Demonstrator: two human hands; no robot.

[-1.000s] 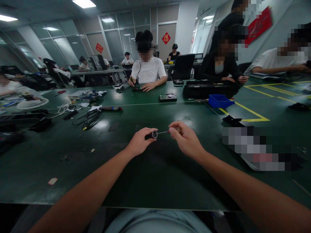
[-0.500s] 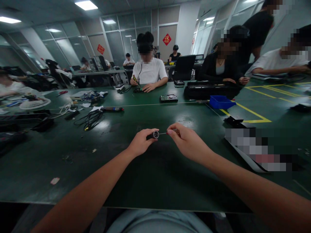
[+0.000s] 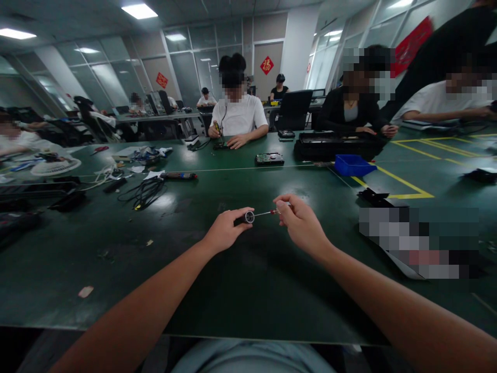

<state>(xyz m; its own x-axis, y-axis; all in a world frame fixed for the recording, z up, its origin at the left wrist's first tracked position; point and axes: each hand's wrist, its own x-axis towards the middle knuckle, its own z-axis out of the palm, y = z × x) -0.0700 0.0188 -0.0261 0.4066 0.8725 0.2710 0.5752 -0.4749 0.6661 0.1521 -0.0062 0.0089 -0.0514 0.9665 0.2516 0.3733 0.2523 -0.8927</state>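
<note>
My left hand [image 3: 224, 229] is closed round a small dark cylinder [image 3: 247, 217] with a silvery ring at its end, held just above the green table [image 3: 240, 290]. My right hand [image 3: 300, 224] pinches a thin screwdriver [image 3: 267, 212] with a red collar. Its metal tip reaches into the ringed end of the cylinder. Both hands hover over the table's middle, close together.
A blurred flat device [image 3: 411, 243] lies at the right. A black part [image 3: 373, 196] and a blue bin [image 3: 352, 165] sit behind it. Cables [image 3: 143, 191] and tools lie at the left. A circuit board [image 3: 269, 158] lies ahead. Several people sit across the table.
My hands have stayed nearly in place with the screwdriver tip at the cylinder. A standing person at the right has moved further right.
</note>
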